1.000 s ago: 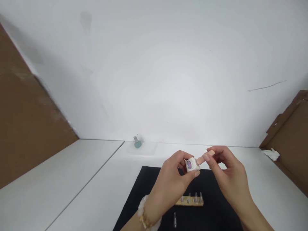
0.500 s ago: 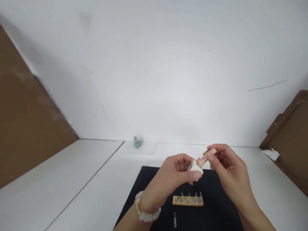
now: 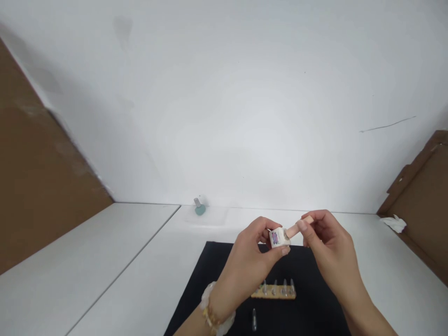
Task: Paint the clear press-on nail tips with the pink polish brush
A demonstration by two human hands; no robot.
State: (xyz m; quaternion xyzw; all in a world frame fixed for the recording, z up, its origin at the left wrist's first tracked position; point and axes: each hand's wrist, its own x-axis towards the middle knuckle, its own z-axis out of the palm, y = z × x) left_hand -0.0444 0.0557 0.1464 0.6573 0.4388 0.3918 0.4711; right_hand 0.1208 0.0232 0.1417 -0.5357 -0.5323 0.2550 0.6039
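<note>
Head view: bottle [image 3: 280, 237] and cap [image 3: 294, 229], lower right of frame
The left hand [image 3: 250, 256] has its fingers around the bottle; the right hand's [image 3: 332, 254] pinch the tilted cap. Below, a strip [image 3: 279, 297] lies on the mat [image 3: 210, 275].

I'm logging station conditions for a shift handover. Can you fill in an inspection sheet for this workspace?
Surface: white table, black mat on it.
Items in hand: printed white nail-polish bottle; pink cap at its neck.
Other items: tan strip bearing upright clear nail tips; loose tip; teal bottle; crumpled tissue.
Hands: left hand holds the bottle, right hand the cap.
Cables: nothing seen.
Surroundings: marked white wall, brown side panels.
</note>
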